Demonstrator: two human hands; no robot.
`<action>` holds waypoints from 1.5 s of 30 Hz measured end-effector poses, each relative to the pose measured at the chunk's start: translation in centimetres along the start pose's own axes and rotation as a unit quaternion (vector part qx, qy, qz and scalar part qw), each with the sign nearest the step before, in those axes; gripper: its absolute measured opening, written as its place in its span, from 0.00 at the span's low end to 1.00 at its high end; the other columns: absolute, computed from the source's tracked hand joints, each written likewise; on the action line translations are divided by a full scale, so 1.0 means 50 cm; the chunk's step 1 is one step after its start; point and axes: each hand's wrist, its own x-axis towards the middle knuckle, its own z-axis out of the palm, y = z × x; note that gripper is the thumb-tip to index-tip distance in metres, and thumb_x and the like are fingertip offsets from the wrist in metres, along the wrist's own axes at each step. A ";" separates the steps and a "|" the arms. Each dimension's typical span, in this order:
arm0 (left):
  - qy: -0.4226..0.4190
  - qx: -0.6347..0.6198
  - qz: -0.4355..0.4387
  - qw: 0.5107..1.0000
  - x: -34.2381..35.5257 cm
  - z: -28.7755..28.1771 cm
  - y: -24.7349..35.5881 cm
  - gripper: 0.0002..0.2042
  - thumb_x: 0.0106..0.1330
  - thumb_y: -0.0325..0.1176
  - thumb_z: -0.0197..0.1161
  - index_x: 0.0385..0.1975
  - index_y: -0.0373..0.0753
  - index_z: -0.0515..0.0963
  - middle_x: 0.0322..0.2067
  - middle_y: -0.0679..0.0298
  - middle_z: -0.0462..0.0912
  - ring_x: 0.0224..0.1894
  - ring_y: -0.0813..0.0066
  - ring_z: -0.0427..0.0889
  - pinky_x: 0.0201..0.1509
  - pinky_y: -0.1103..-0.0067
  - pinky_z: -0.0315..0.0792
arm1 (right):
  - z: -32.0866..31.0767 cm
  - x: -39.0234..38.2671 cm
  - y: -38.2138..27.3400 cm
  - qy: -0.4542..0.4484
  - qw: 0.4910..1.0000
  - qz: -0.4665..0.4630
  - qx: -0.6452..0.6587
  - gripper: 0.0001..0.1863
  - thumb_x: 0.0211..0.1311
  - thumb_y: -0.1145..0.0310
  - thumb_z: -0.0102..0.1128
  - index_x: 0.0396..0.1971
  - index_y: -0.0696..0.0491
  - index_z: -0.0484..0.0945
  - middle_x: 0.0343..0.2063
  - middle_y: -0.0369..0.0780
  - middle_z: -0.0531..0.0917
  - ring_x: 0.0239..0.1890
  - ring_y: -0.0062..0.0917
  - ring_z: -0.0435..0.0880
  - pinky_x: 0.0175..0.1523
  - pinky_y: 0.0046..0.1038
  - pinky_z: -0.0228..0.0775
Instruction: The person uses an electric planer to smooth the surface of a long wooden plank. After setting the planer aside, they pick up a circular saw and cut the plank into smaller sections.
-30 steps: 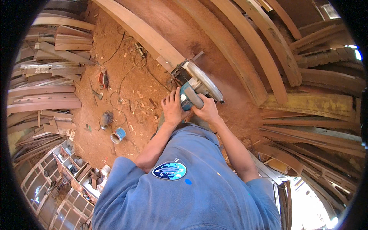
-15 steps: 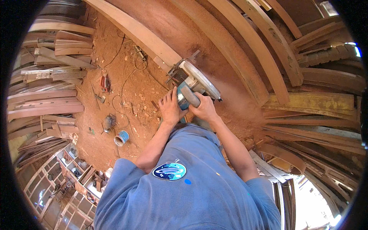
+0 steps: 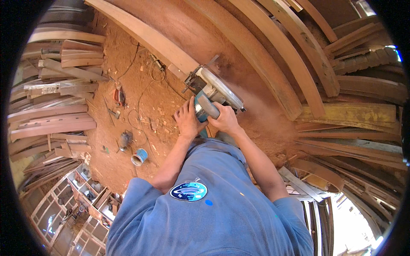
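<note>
A circular saw (image 3: 221, 88) with a teal motor housing and a silver blade guard sits at the near end of a long pale board (image 3: 149, 36). My right hand (image 3: 225, 119) is closed round the saw's grey rear handle. Against the teal housing lies my left hand (image 3: 188, 121), its fingers bent over the side and its thumb toward the handle. The blade is hidden under the guard, and pale dust hangs to the right of it.
Several long planks (image 3: 256, 68) lie to the right of the saw. Stacked boards (image 3: 55, 119) line the left side. On the dusty floor are a blue can (image 3: 139, 157), a grey power tool (image 3: 125, 141), a red-handled tool (image 3: 118, 96) and a loose cord (image 3: 139, 111).
The saw and both hands have shifted slightly left in the picture, with the grip unchanged. The view has turned a little, so the can and floor tools appear farther right.
</note>
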 end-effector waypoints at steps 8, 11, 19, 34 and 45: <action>0.000 0.010 0.003 1.000 -0.005 0.005 -0.006 0.58 0.35 0.49 0.85 0.73 0.45 0.61 0.62 0.58 0.72 0.63 0.59 0.73 0.67 0.57 0.60 | -0.003 -0.003 -0.005 0.003 1.000 -0.004 0.006 0.22 0.47 0.64 0.70 0.44 0.56 0.82 0.30 0.55 0.84 0.37 0.52 0.85 0.43 0.46 0.77; 0.002 0.023 0.004 1.000 -0.003 0.009 -0.006 0.58 0.35 0.49 0.85 0.73 0.45 0.61 0.62 0.57 0.72 0.62 0.58 0.73 0.67 0.57 0.60 | -0.002 -0.003 -0.007 0.001 1.000 -0.001 0.000 0.23 0.47 0.63 0.70 0.44 0.56 0.82 0.30 0.55 0.85 0.37 0.52 0.85 0.43 0.46 0.77; 0.013 0.011 0.004 1.000 -0.003 0.002 0.000 0.58 0.35 0.49 0.84 0.73 0.45 0.61 0.62 0.56 0.73 0.63 0.57 0.73 0.67 0.56 0.60 | -0.007 -0.002 -0.011 -0.014 1.000 0.004 0.000 0.22 0.47 0.62 0.71 0.44 0.53 0.83 0.29 0.53 0.85 0.36 0.51 0.85 0.43 0.48 0.77; 0.009 0.018 -0.002 1.000 -0.002 0.012 -0.010 0.55 0.39 0.48 0.81 0.73 0.46 0.61 0.63 0.56 0.73 0.65 0.58 0.72 0.66 0.55 0.61 | -0.004 -0.001 -0.010 -0.018 1.000 0.011 0.001 0.22 0.49 0.57 0.72 0.43 0.51 0.83 0.29 0.51 0.86 0.36 0.50 0.86 0.43 0.48 0.78; 0.015 0.018 0.026 0.999 0.010 0.007 -0.011 0.53 0.42 0.45 0.79 0.74 0.45 0.60 0.63 0.54 0.72 0.67 0.54 0.71 0.65 0.56 0.62 | -0.005 0.010 -0.003 0.006 1.000 -0.017 -0.009 0.23 0.47 0.59 0.70 0.45 0.52 0.83 0.28 0.51 0.86 0.34 0.49 0.86 0.41 0.47 0.79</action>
